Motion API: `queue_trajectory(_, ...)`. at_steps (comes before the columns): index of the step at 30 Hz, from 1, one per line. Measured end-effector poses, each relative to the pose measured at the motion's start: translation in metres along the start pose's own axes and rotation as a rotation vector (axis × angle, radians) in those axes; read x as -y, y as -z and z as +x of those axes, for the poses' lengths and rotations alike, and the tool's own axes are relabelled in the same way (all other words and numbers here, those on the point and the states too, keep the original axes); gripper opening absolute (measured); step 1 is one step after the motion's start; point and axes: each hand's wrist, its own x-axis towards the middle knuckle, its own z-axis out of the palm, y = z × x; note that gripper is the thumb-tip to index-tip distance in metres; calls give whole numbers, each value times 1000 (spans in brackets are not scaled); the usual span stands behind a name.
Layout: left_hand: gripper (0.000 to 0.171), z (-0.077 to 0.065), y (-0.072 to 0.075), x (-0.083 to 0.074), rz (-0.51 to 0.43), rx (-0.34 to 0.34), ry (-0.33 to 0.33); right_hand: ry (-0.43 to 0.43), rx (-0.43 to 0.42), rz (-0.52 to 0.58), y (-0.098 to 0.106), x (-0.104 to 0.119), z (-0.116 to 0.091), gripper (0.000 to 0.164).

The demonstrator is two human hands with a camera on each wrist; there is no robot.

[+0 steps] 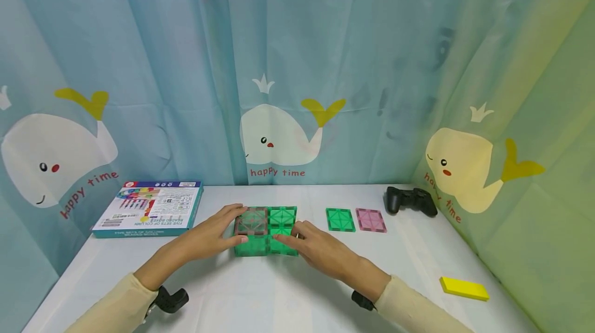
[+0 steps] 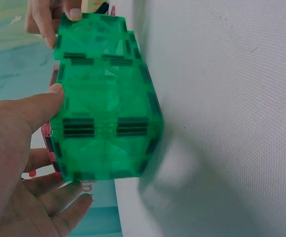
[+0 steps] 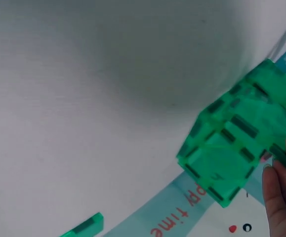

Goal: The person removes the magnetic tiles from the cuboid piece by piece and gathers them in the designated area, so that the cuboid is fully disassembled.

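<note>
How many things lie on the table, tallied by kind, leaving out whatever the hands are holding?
Green tile: 1
Pink tile: 1
Flat box: 1
Game controller: 1
Yellow block: 1
Total: 5

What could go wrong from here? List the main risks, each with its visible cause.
1. In the left wrist view, the far green tile sits out of line with the next green tile, so that joint might separate.
2. The left hand spans the tile block; squeezing too firmly could shift the pinkish tile on top.
3. The right hand grips the block's right part, so an uneven pull might twist it loose.
</note>
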Motion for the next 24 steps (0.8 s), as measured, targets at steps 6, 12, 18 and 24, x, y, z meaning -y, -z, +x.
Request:
queue_trajectory(6, 80, 0, 0, 0, 0, 2, 0, -39, -23, 11, 16, 0, 2, 61)
queue_trajectory(12, 80, 0, 0, 1, 3, 0, 8, -97, -110, 142, 37, -17, 1, 64)
queue_trajectory(18, 82, 0, 0, 1, -1, -2, 0, -196, -224, 245, 50, -49, -2, 56)
queue_trajectory(24, 82, 0, 0, 0, -3, 1, -2, -393, -157, 361, 53, -76, -8, 49)
